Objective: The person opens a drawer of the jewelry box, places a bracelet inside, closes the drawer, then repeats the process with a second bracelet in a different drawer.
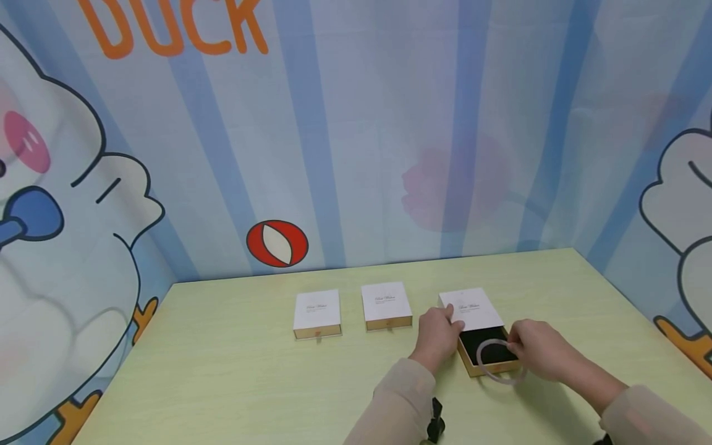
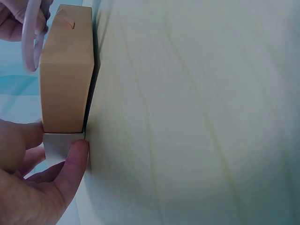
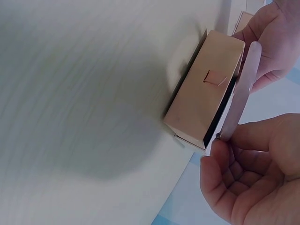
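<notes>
A white-sleeved box (image 1: 471,310) stands at the right of the table with its gold drawer (image 1: 489,369) pulled partway out toward me, showing a black lining. My left hand (image 1: 436,339) grips the white sleeve at its left side; in the left wrist view the thumb and fingers (image 2: 75,161) lie on opposite faces of it. Between thumb and forefinger, my right hand (image 1: 541,351) pinches a pale pink bangle (image 3: 243,89). The bangle is tilted over the drawer's front right part, and its lower edge reaches past the drawer front. A small ribbon tab (image 3: 215,78) sticks out of that front.
Two similar boxes, both closed, sit to the left: a middle box (image 1: 386,304) and a leftmost box (image 1: 317,312). The pale wooden table (image 1: 233,371) ends at the back against a striped blue curtain (image 1: 378,123) with cartoon prints.
</notes>
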